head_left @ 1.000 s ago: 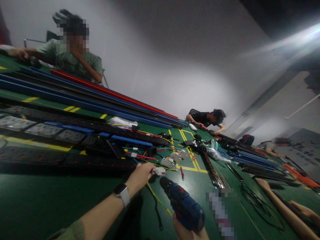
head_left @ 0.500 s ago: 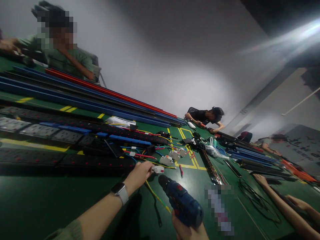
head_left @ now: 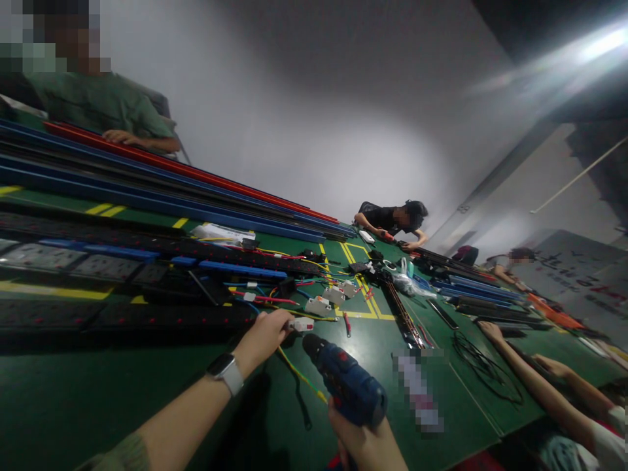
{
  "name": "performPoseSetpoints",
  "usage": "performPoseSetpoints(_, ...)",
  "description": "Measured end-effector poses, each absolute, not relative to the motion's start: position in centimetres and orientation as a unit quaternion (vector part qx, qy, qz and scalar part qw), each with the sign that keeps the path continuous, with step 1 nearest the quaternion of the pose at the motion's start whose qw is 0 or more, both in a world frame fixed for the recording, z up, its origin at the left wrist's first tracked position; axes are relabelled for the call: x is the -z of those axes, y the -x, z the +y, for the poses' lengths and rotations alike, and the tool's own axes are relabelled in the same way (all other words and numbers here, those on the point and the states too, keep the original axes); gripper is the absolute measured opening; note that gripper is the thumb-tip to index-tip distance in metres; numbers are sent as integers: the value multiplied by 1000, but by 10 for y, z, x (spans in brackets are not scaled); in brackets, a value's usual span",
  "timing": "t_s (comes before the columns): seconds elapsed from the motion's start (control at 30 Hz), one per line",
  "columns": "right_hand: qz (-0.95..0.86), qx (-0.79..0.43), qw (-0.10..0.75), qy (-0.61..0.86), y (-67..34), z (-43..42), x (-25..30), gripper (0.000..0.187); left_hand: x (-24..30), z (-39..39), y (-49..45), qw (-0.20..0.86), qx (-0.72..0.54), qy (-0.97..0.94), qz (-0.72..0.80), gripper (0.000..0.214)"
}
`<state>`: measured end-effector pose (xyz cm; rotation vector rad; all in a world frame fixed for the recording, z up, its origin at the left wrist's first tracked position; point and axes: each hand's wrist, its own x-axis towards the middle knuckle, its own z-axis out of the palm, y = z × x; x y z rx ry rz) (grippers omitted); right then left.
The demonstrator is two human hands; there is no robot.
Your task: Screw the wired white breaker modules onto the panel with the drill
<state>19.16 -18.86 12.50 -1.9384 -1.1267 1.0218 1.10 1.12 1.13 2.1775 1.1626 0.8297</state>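
The left hand (head_left: 265, 332) pinches a small white block (head_left: 301, 324); the right hand (head_left: 347, 430) grips a blue drill (head_left: 346, 381), tip near the block.

- Deep blue on the drill (head_left: 346, 383), with flashes of red!
- Pale grey-white on the small block (head_left: 301, 324), one red patch showing!
- Dark screen, pale strap: that's the watch (head_left: 226, 373)!
- Yellow and green together along the wire (head_left: 300, 375)!
- Green tabletop (head_left: 73, 392), crossed by bright yellow lines (head_left: 360, 315)!
- Black socket strip (head_left: 171, 318), dotted red!
- Red rail (head_left: 171, 165), blue rail (head_left: 147, 197)!
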Motion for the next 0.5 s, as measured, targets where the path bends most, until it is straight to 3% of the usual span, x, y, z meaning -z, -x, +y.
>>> performPoseSetpoints(0.5, -431, -398, 305, 750, -190, -187, -132, 39, -15, 10, -11, 268, -317, -799, 434, 24)
